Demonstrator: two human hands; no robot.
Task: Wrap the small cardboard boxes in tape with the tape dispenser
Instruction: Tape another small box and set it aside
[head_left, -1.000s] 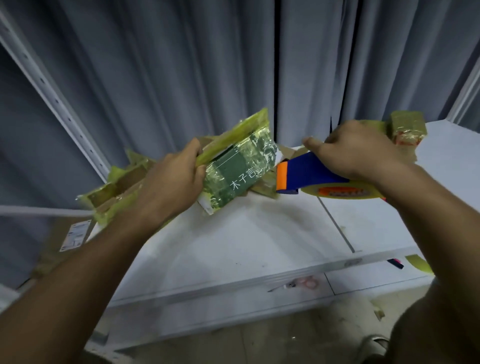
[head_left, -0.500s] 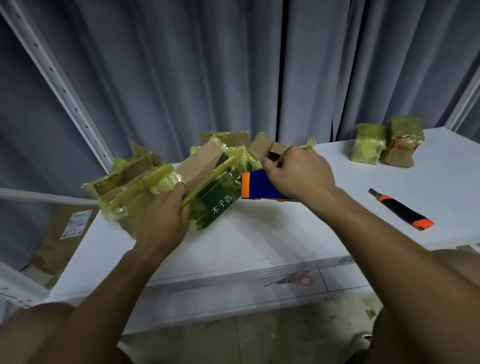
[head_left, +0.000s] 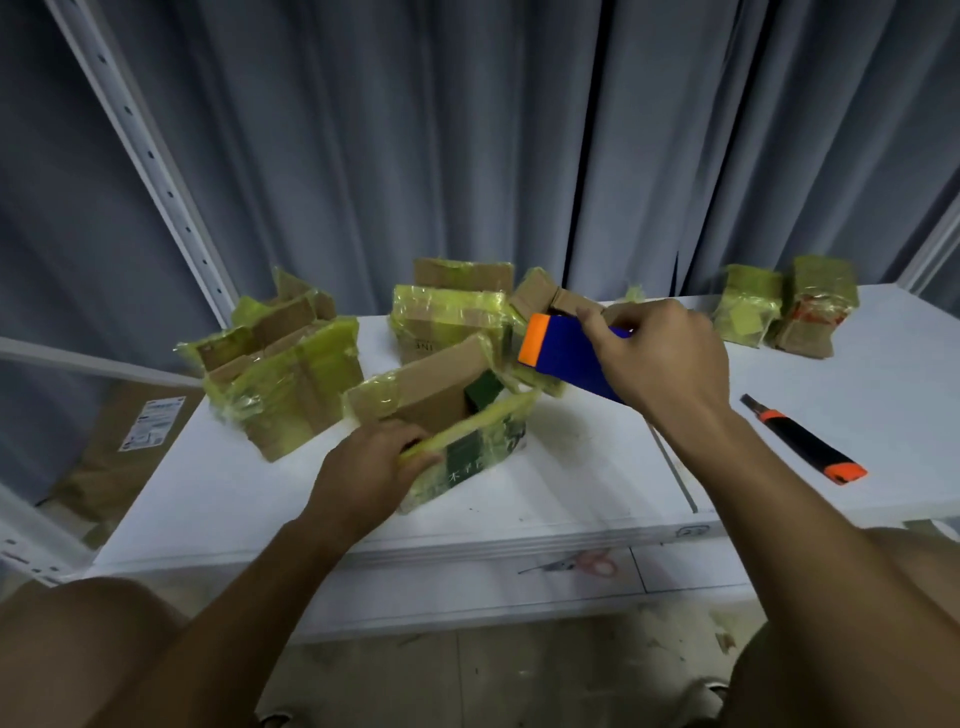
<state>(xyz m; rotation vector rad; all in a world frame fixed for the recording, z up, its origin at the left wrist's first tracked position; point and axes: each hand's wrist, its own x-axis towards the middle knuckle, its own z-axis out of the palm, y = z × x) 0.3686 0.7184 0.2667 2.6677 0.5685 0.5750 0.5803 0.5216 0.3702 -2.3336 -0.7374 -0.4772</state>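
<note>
A small cardboard box (head_left: 441, 400) with a green printed side, partly covered in yellow tape, rests on the white table (head_left: 571, 467) in the middle. My left hand (head_left: 369, 467) grips its near left corner, fingers curled over the taped edge. My right hand (head_left: 660, 358) grips the blue tape dispenser (head_left: 561, 358) with an orange end, held just above and right of the box. A strip of yellow tape runs from the dispenser along the box's near edge toward my left hand.
Several taped boxes (head_left: 285, 379) stand at the left and behind (head_left: 447, 317). Two wrapped boxes (head_left: 779, 306) sit at the back right. A black and orange utility knife (head_left: 805, 441) lies to the right. Scissors (head_left: 582, 564) lie on a lower shelf. Grey curtains hang behind.
The box has come down from the air onto the table. My left hand shifted to its near corner, and the dispenser moved down and right, drawing tape along the box.
</note>
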